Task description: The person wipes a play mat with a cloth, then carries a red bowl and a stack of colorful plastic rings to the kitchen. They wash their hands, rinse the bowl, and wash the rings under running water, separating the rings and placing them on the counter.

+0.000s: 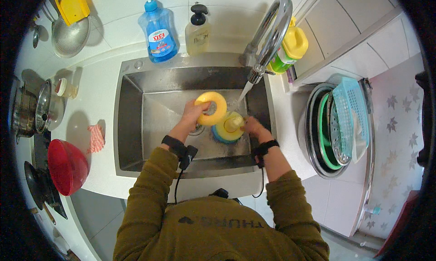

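A yellow plastic ring [222, 104] is gripped in my left hand [190, 117], held up over the stainless steel sink [160, 138]. My right hand [256, 127], blurred, has its fingers at the right side of a yellow and blue plastic piece with a central post [235, 123], which looks like a stacking-toy base. The ring sits just up and left of this piece. Water [245, 91] runs from the chrome faucet [279, 32] into the basin, close above the post. The drain [197, 130] is partly hidden under my left hand.
Behind the sink stand a blue soap bottle [160, 36], a pump bottle [198, 36] and a yellow-capped jug [295, 43]. Stacked basins [315, 152] and a blue basket [347, 107] lean at right. A red bowl [66, 167] and checked cloth [96, 138] lie left.
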Available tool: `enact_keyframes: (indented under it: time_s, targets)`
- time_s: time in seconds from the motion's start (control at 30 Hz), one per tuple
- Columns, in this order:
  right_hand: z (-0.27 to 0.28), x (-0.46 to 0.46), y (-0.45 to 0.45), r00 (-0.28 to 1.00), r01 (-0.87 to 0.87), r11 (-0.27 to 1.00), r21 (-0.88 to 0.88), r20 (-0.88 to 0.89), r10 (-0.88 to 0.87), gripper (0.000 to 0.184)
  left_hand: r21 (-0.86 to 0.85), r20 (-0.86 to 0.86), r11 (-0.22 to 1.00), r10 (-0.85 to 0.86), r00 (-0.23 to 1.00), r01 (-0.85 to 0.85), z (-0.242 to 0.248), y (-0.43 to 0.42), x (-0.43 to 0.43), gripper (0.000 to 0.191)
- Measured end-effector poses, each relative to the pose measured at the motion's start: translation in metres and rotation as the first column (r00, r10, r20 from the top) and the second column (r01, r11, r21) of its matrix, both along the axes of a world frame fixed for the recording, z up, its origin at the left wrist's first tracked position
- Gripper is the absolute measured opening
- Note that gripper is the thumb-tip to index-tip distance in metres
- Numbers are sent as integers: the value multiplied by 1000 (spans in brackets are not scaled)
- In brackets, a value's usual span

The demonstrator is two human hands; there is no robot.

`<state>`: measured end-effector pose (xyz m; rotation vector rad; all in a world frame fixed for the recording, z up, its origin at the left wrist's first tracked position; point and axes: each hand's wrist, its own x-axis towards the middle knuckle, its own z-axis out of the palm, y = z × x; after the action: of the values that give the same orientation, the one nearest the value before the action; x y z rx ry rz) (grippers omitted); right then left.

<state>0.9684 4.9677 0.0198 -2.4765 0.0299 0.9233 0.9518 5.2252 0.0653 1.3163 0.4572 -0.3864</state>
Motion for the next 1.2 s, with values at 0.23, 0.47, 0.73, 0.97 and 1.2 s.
enact_keyframes:
  time_s: [0.23, 0.47, 0.73, 0.97, 1.2]
  targets:
    - [-5, 6, 15, 989, -80, 983, -163, 110, 98, 42, -37, 16, 993, 110, 994, -110, -21, -8, -10, 28]
    - [70, 9, -7, 891, 89, 899, 429, 369, -265, 35, -54, 169, 998, 27, 985, -18, 23, 0, 1, 25]
    - [157, -5, 50, 810, -319, 748, 582, 577, -104, 26, 374, 628, 895, -438, 643, 244, 76, -25, 6, 39]
    - [107, -15, 97, 448, 300, 565, 768, 410, -795, 32, -181, 277, 981, 113, 954, -63, 55, -25, -2, 27]
    - [105, -36, 114, 392, 256, 369, 893, 253, -884, 26, -416, 18, 866, 312, 950, -277, 48, -35, -15, 30]
